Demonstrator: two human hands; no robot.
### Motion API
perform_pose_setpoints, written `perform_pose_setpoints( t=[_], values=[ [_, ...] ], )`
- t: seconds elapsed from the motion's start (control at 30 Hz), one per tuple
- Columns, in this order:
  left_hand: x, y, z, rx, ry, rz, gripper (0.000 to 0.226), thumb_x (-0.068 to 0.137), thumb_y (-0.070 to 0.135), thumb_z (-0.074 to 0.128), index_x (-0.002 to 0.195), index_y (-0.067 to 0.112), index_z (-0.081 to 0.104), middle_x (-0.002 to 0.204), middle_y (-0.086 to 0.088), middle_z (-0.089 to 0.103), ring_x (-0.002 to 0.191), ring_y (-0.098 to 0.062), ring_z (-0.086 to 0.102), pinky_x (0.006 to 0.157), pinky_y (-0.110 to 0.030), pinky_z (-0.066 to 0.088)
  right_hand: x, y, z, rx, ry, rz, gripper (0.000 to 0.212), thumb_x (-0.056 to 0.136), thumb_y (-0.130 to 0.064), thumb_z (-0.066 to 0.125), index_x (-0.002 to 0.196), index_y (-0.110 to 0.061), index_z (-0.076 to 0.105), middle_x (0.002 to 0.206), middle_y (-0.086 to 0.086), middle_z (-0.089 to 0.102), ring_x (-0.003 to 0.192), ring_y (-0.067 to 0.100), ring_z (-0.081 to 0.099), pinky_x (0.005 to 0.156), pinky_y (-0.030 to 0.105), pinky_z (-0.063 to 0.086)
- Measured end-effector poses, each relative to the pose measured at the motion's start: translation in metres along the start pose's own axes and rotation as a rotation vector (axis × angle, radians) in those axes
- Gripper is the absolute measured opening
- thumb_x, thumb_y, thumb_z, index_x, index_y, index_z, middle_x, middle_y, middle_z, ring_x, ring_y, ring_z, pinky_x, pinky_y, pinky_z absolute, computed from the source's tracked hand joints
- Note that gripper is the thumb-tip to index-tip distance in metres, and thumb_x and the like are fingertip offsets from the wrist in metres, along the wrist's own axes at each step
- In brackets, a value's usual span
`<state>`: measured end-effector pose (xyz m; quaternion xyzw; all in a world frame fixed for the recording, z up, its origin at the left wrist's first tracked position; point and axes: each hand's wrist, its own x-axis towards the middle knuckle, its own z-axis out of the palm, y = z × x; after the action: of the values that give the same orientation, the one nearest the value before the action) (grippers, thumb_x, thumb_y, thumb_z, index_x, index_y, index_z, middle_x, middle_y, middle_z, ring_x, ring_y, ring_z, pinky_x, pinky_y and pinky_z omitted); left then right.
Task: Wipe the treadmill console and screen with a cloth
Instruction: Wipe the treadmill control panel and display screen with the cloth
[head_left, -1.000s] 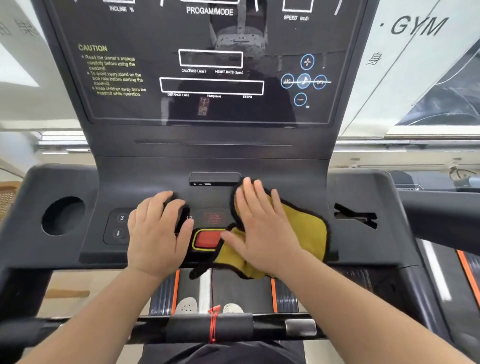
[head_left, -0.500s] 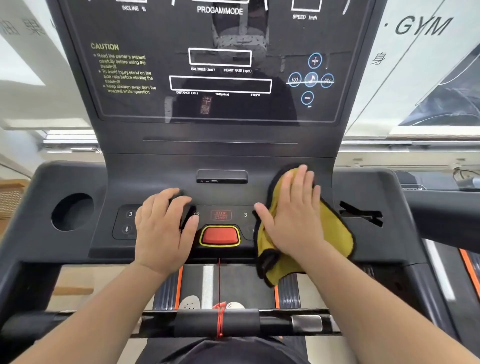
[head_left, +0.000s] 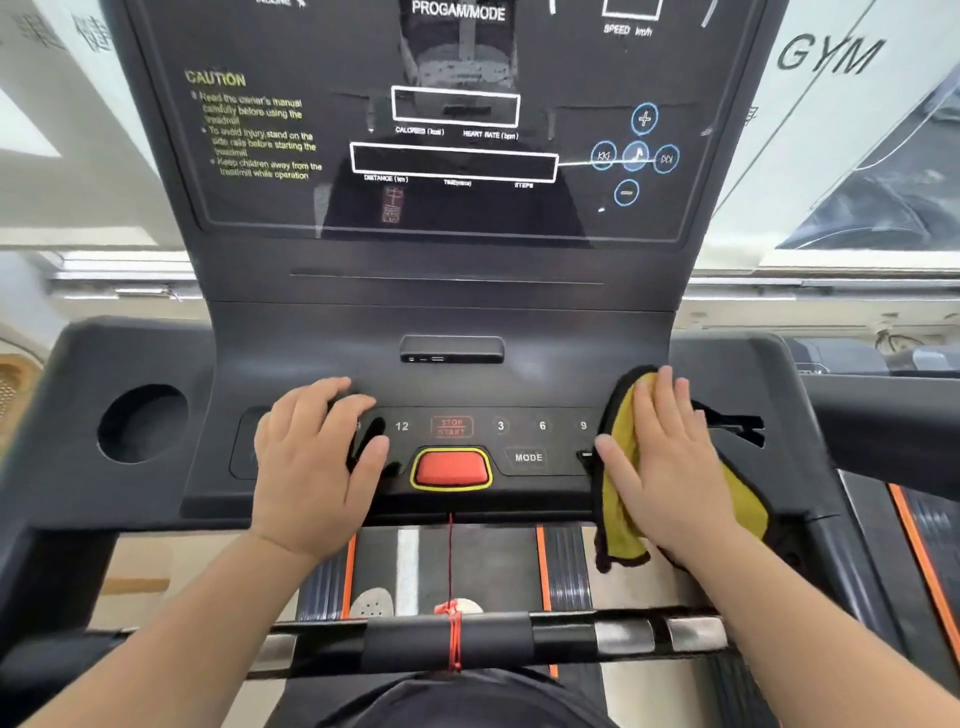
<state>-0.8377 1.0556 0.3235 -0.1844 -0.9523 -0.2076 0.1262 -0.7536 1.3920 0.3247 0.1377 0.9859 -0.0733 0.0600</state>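
Console (head_left: 519, 374) below, screen (head_left: 467, 208) upright above it; yellow cloth (head_left: 621, 499) lies at the right end of the button row (head_left: 542, 426), pressed flat under right hand (head_left: 670, 467), fingers (head_left: 662, 395) straight, so the screen sits up and left of it; left hand (head_left: 311, 467) rests flat at the row's left end, holding nothing.

The scene is brightly and evenly lit, with the background behind the console (head_left: 452, 317) washed out. A dim reflection is carried by the glossy screen (head_left: 457, 208); small dark shadows are cast beside the left hand (head_left: 317, 462). Edges are bowed and softly blurred.
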Motion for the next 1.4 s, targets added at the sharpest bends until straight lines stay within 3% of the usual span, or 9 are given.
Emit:
perform_pose_setpoints(
  t=[0.13, 0.3, 0.4, 0.47, 0.67, 0.87, 1.17, 1.27, 1.4],
  values=[
    [-0.001, -0.017, -0.010, 0.026, -0.003, -0.028, 0.046, 0.093, 0.042, 0.043, 0.115, 0.010, 0.067, 0.129, -0.012, 0.060, 0.120, -0.036, 0.050, 0.098, -0.048, 0.035, 0.012, -0.059, 0.001, -0.034, 0.006, 0.057, 0.110, 0.086, -0.081, -0.016, 0.163, -0.005, 0.001, 0.171, 0.021, -0.005, 0.159, 0.036, -0.005, 0.129, 0.054, 0.004],
    [-0.002, -0.048, -0.022, 0.070, -0.031, -0.020, 0.048, 0.093, 0.043, 0.043, 0.116, 0.008, 0.067, 0.128, -0.012, 0.061, 0.119, -0.039, 0.051, 0.099, -0.052, 0.036, -0.005, -0.112, 0.013, -0.120, -0.092, -0.344, 0.092, 0.095, -0.078, 0.001, 0.165, -0.017, -0.002, 0.173, 0.006, -0.007, 0.159, 0.027, -0.010, 0.129, 0.053, 0.005],
    [-0.001, -0.071, -0.029, 0.082, -0.065, -0.006, 0.049, 0.093, 0.044, 0.043, 0.116, 0.009, 0.067, 0.127, -0.012, 0.061, 0.119, -0.040, 0.052, 0.099, -0.054, 0.037, -0.015, -0.087, 0.019, -0.205, -0.087, -0.560, 0.086, 0.098, -0.074, 0.022, 0.165, -0.019, 0.016, 0.173, 0.003, 0.009, 0.160, 0.027, 0.007, 0.126, 0.050, 0.010],
    [-0.002, -0.086, -0.034, 0.079, -0.084, -0.001, 0.050, 0.093, 0.045, 0.042, 0.117, 0.009, 0.067, 0.128, -0.012, 0.060, 0.120, -0.040, 0.052, 0.100, -0.055, 0.037, -0.013, -0.059, 0.017, -0.220, -0.056, -0.488, 0.085, 0.098, -0.074, 0.021, 0.164, -0.020, 0.020, 0.172, 0.003, 0.010, 0.159, 0.029, 0.013, 0.126, 0.048, 0.012],
    [-0.004, -0.123, -0.045, 0.029, -0.085, -0.025, 0.049, 0.092, 0.046, 0.043, 0.116, 0.010, 0.067, 0.127, -0.011, 0.060, 0.119, -0.037, 0.049, 0.103, -0.052, 0.033, 0.004, -0.072, 0.005, -0.067, -0.003, 0.133, 0.111, 0.085, -0.085, -0.008, 0.164, -0.010, 0.010, 0.172, 0.016, 0.002, 0.159, 0.037, 0.005, 0.127, 0.055, 0.010],
    [0.002, -0.158, -0.058, 0.016, -0.104, -0.006, 0.049, 0.092, 0.046, 0.043, 0.116, 0.011, 0.067, 0.124, -0.010, 0.061, 0.114, -0.038, 0.053, 0.097, -0.050, 0.037, -0.010, -0.179, 0.005, -0.109, -0.171, -0.218, 0.105, 0.084, -0.083, -0.016, 0.165, -0.016, -0.005, 0.171, 0.004, -0.015, 0.158, 0.026, -0.015, 0.129, 0.049, 0.000],
    [0.009, -0.188, -0.063, 0.054, -0.172, -0.046, 0.054, 0.094, 0.048, 0.038, 0.133, 0.016, 0.059, 0.135, -0.009, 0.057, 0.128, -0.034, 0.049, 0.103, -0.051, 0.035, -0.007, -0.331, 0.034, -0.133, -0.211, -0.696, 0.088, 0.098, -0.075, 0.016, 0.165, -0.020, 0.001, 0.172, -0.001, -0.011, 0.158, 0.022, -0.016, 0.127, 0.046, -0.013],
    [0.016, -0.202, -0.067, 0.060, -0.149, -0.088, 0.054, 0.094, 0.047, 0.038, 0.133, 0.015, 0.059, 0.136, -0.011, 0.056, 0.129, -0.037, 0.048, 0.103, -0.055, 0.036, -0.006, -0.335, 0.040, -0.132, -0.192, -0.693, 0.082, 0.099, -0.073, 0.018, 0.165, -0.026, 0.003, 0.172, -0.004, -0.009, 0.159, 0.020, -0.014, 0.127, 0.047, -0.012],
    [0.025, -0.217, -0.068, 0.092, -0.206, -0.134, 0.053, 0.095, 0.046, 0.038, 0.134, 0.016, 0.055, 0.139, -0.013, 0.052, 0.132, -0.039, 0.044, 0.109, -0.060, 0.034, 0.010, -0.288, 0.031, -0.115, -0.099, -0.341, 0.083, 0.097, -0.075, 0.013, 0.165, -0.029, -0.004, 0.171, -0.003, -0.017, 0.158, 0.020, -0.017, 0.128, 0.052, 0.001]
  ],
)
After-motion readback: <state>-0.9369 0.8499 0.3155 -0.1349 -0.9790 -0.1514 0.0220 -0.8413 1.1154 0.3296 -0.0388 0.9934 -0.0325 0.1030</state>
